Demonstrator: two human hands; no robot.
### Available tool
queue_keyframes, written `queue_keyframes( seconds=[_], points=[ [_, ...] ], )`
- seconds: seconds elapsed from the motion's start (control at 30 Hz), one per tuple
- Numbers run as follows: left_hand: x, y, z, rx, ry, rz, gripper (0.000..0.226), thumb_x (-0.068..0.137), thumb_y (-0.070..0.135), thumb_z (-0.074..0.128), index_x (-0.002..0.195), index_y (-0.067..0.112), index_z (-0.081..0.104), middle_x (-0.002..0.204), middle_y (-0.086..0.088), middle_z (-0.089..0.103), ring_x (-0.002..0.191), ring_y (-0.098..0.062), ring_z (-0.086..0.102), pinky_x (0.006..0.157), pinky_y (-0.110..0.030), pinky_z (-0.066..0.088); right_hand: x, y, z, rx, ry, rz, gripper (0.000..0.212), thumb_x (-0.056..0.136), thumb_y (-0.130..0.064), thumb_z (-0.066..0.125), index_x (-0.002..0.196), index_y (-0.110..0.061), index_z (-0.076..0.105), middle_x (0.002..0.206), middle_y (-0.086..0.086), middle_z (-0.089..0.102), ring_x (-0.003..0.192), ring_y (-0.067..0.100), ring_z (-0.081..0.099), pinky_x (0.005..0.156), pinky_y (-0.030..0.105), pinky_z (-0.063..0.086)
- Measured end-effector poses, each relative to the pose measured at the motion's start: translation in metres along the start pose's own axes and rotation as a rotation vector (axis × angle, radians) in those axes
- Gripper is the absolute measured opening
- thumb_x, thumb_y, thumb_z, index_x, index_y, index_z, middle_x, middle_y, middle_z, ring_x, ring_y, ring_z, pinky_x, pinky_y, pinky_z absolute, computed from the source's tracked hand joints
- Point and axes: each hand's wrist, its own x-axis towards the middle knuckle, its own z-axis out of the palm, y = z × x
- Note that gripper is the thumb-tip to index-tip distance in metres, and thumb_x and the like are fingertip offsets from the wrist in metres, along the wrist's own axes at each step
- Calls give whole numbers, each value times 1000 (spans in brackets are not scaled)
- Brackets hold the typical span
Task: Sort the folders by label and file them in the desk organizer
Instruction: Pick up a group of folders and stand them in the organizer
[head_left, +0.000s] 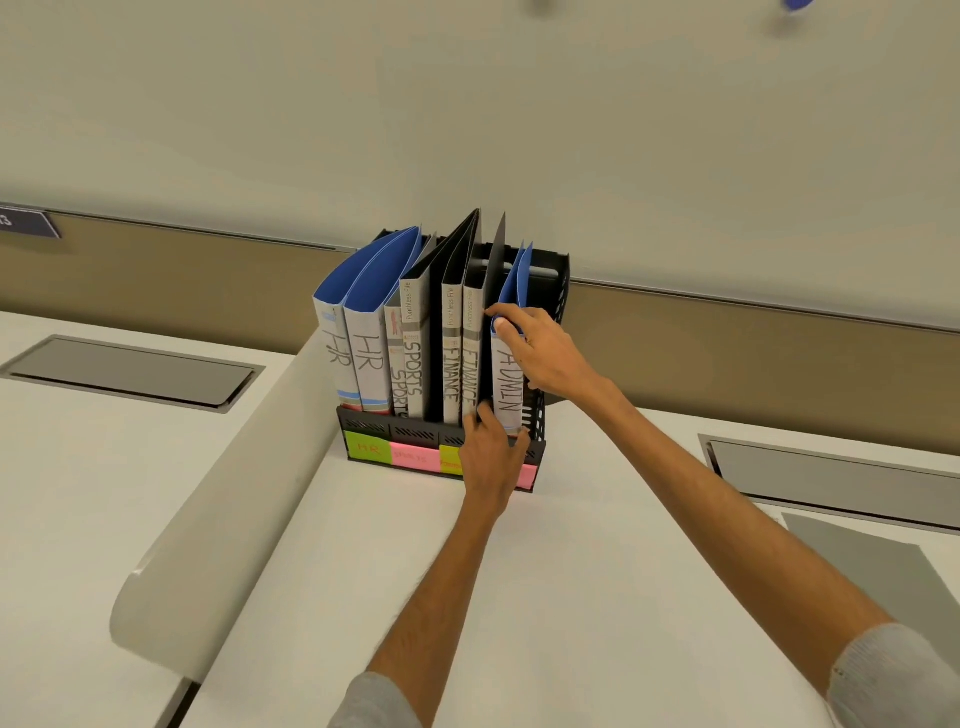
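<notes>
The ADMIN folder (510, 387) stood upright in the rightmost compartment of the black mesh desk organizer (554, 291), spine toward the person, long axis vertical, its blue covers fanning open toward the wall. Its foot looked to be inside the compartment's front rim, though whether it sat fully down could not be told.

The right hand (548, 349) had its grip clamped on the top of the spine, thumb on the front face and fingers wrapped round the right side. The left hand (491, 462) was at the foot of the same folder, and its grip seemed to pinch the bottom of the spine, thumb in the gap against the neighbouring FINANCE folders (452, 364).

Both hands were thus on the folder, one at each end of its long axis. Any final seating would likely run straight back and down along the compartment, the left hand steering the foot.

Further left stood two SPORTS folders (414, 364) and two HR folders (367, 353). Coloured sticky notes (370, 448) labelled the organizer's front. The organizer sat on a white bench (597, 545), a curled paper sheet (234, 493) lying to its left.
</notes>
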Motion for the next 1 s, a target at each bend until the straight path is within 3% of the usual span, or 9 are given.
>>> queue_keyframes(
  seconds=[0.17,0.27,0.37,0.5,0.6,0.67,0.77,0.83,1.0],
  points=[
    [-2,3,-2,42,-20,-17,61,89,42,65,129,4,38,123,-12,51,108,-24,56,73,-37,57,-3,3,4,41,14,-7,38,106,-39,26,138,-29,42,119,12,53,106,21,51,82,34,46],
    [-2,3,-5,63,-33,-10,62,88,46,64,127,6,37,125,-12,51,112,-24,54,73,-38,56,-3,0,5,122,10,7,38,107,-34,26,141,-26,42,109,13,58,99,25,58,72,25,50],
    [-1,2,-8,27,-51,-8,62,86,46,66,125,7,38,127,-12,50,109,-26,57,74,-39,55,-6,-1,2,171,-15,36,42,107,-36,23,146,-29,36,120,16,55,108,29,56,82,42,56],
    [0,-6,-15,-71,-70,2,68,81,55,68,124,10,39,123,-11,53,106,-28,58,73,-38,52,-14,0,-2,263,-59,39,47,105,-43,18,152,-37,21,149,12,40,127,33,46,97,59,47],
    [-6,-10,-19,-113,-96,12,78,79,61,66,132,13,37,126,-10,52,110,-25,55,77,-37,51,-18,2,-3,300,-52,41,48,105,-43,18,153,-39,14,146,12,43,120,29,50,95,57,48],
    [-13,-11,-18,-128,-100,14,76,81,52,69,136,13,35,130,-9,52,115,-25,53,84,-38,50,-22,2,-1,311,-49,47,49,105,-41,19,154,-37,11,142,14,46,113,24,51,94,54,48],
    [-23,-9,-21,-167,-110,10,73,84,37,71,141,13,32,135,-10,51,124,-24,49,97,-38,46,-30,2,-2,329,-37,46,51,105,-41,19,155,-36,9,152,10,36,127,30,47,98,55,45],
    [-30,-8,-24,-186,-96,19,71,85,30,71,142,11,32,138,-11,49,128,-25,46,102,-39,44,-36,4,-6,337,-18,36,51,105,-42,18,155,-35,8,160,4,22,140,34,35,104,59,39],
    [-49,0,-37,-130,-46,63,62,84,18,69,137,11,38,130,-9,55,120,-25,48,95,-36,43,-57,6,-17,376,13,55,49,105,-42,19,153,-33,14,160,4,24,140,33,35,108,55,37]
  ],
)
